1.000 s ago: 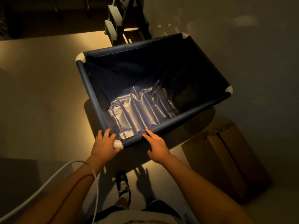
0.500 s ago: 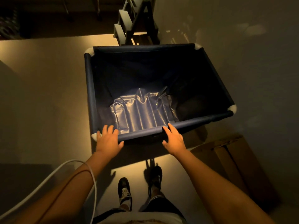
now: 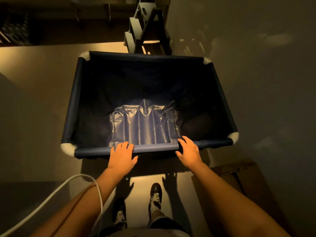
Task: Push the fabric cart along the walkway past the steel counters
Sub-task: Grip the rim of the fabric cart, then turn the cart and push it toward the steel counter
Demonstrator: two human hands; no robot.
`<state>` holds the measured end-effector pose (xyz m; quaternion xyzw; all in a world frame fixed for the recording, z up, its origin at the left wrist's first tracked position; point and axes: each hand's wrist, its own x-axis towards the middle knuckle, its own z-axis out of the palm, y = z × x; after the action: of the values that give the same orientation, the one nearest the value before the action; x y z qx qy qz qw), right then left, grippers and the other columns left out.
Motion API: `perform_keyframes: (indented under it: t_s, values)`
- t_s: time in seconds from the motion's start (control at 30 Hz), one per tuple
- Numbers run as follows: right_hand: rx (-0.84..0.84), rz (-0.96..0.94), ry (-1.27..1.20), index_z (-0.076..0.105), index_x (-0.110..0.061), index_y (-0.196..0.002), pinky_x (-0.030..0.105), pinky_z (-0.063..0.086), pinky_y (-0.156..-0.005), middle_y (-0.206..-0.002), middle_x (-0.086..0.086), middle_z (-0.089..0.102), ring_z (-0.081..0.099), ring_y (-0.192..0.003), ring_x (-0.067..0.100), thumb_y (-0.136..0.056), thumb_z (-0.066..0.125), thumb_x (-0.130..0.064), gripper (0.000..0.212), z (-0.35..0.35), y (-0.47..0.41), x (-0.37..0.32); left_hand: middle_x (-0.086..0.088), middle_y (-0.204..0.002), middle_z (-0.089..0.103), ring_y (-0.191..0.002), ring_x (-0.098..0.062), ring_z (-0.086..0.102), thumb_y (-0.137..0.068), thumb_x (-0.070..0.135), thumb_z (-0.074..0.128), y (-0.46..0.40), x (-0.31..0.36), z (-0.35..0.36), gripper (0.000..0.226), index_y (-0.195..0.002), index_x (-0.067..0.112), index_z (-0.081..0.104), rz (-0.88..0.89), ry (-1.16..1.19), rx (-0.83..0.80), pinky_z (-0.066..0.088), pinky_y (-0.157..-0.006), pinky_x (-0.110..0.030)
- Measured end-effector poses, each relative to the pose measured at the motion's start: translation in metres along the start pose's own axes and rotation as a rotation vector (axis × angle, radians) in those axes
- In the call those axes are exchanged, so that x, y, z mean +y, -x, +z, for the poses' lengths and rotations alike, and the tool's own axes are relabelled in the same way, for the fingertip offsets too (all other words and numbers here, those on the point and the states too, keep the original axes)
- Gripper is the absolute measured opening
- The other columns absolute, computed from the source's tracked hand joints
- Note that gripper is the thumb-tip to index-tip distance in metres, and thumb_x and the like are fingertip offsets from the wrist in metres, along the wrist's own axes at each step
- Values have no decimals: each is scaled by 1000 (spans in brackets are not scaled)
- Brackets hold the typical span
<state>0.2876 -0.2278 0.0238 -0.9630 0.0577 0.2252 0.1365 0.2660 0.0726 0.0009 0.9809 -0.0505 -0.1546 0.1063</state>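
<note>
Cart [image 3: 71, 106] sits dead ahead, long axis running away from the near rail [image 3: 153, 147]. Left hand [image 3: 122, 156] and right hand [image 3: 189, 152] lie flat-fingered over the rail, loosely draped, evenly spaced; push goes straight far.

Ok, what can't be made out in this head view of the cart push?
- Wheels of the fabric cart: hidden under its body.
- Steel counters: not identifiable in the dark top edge.
- Cardboard box: largely in shadow.
- Left hand and right hand rest over the rim; grip underneath unseen.
</note>
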Motion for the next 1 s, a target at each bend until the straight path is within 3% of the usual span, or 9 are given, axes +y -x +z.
perform_keyframes:
  t_s: [0.23, 0.43, 0.63, 1.0]
  values:
    - [-5, -14, 42, 45, -21, -153, 45, 22, -129, -165, 2, 34, 30, -154, 23, -99, 62, -38, 59, -37, -35, 84, 0, -122, 57, -115, -24, 54, -87, 49, 57, -28, 66, 9, 42, -123, 28, 50, -21, -17, -10, 46, -97, -45]
    - [-30, -49, 7, 56, -23, -145, 41, 23, -127, -152, 0, 53, 45, -144, 18, -95, 67, -41, 53, -45, -43, 119, -2, -122, 57, -113, -24, 55, -92, 42, 55, -45, 108, 14, 36, -125, 27, 49, -2, -34, -34, 47, -99, -45]
    - [-15, -62, -38, 57, -25, -144, 40, 20, -128, -147, -3, 59, 48, -141, 17, -97, 65, -39, 50, -40, -43, 124, -3, -126, 57, -116, -25, 54, -93, 33, 58, -52, 114, 14, 39, -130, 28, 47, 3, -45, -59, 48, -100, -45]
    - [-20, -36, -107, 62, -20, -141, 39, 25, -127, -141, 3, 65, 55, -133, 24, -96, 66, -35, 48, -35, -41, 91, -3, -123, 56, -113, -24, 55, -93, 36, 57, -56, 83, 2, 38, -128, 29, 47, 5, -71, -40, 50, -96, -42]
